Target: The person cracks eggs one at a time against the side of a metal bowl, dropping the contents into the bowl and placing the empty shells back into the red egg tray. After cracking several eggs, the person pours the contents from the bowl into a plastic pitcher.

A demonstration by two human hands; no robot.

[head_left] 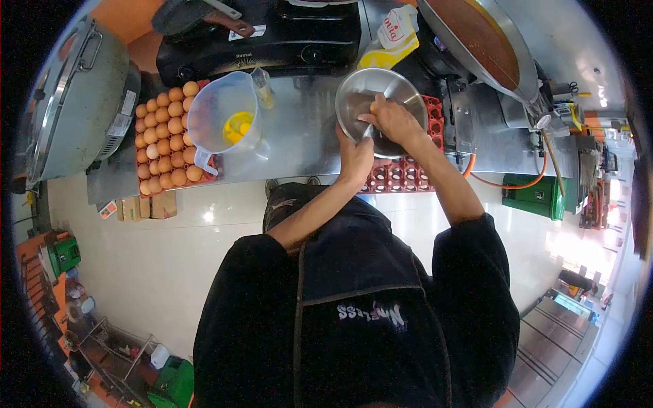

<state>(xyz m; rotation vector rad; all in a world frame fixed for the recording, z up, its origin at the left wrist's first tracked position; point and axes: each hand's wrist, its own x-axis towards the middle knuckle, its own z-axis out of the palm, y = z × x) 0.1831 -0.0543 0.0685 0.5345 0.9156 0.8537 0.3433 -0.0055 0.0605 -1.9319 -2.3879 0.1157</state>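
Observation:
A stainless steel bowl (347, 92) sits on the counter, partly over a red egg tray (398, 178). My left hand (355, 158) grips the bowl at its near rim, thumb upward. Over the inside of the bowl, my right hand (396, 122) is closed; what it holds is hidden, though a shiny metal edge shows by the fingers. Left of the bowl stands a translucent plastic jug (216, 102) with cracked eggs (237, 127) in it. Brown eggs (163, 136) fill another tray beside the jug.
A black gas stove (258, 51) is at the back, with a yellow-and-white pouch (391, 41) to its right. A wide pan of brown liquid (476, 34) stands at the back right. A large metal pot (81, 102) is at the left. An orange hose (510, 185) hangs off the counter edge.

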